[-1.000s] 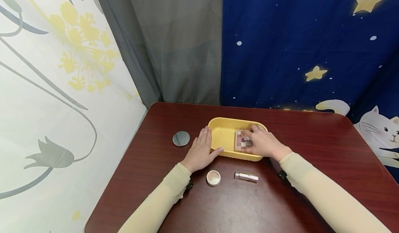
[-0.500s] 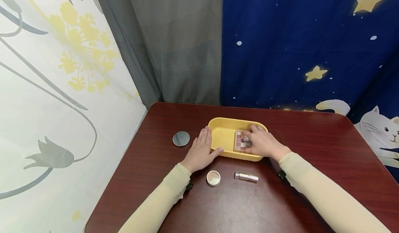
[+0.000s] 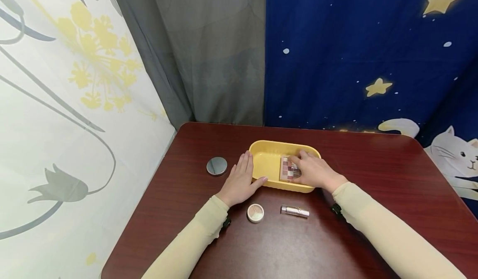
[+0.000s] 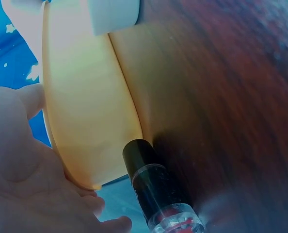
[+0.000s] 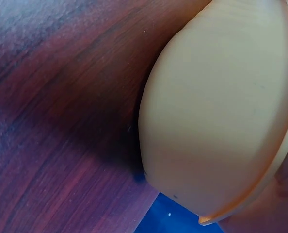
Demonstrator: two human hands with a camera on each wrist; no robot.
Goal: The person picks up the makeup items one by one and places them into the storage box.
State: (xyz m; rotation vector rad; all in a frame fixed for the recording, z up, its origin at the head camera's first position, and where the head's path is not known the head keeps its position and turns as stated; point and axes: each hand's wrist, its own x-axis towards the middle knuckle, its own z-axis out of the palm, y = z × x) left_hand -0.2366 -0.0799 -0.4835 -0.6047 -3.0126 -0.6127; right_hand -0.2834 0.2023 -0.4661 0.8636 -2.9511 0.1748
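Observation:
A yellow oblong basket [image 3: 264, 163] stands on the dark red table. My left hand [image 3: 239, 183] rests against its left end, fingers straight and the thumb over the near rim. Inside the basket's right part, my right hand [image 3: 313, 171] holds an eyeshadow palette [image 3: 286, 169] between thumb and fingers, covering its right side. The left wrist view shows a black tube [image 4: 161, 184] with a clear faceted end beside the basket's outer wall [image 4: 88, 97]. In the right wrist view the basket's wall [image 5: 212, 111] hides most of the right hand.
Left of the basket lies a round, grey, mirror-like disc [image 3: 217, 166]. Nearer to me are a small round pot [image 3: 255, 213] with three pale sections and a shiny pinkish-silver lipstick tube [image 3: 295, 211]. Curtains [image 3: 224, 63] hang behind the table [image 3: 373, 179].
My right hand and the eyeshadow palette have shifted very slightly left within the basket. The left hand and the things on the table stay in place.

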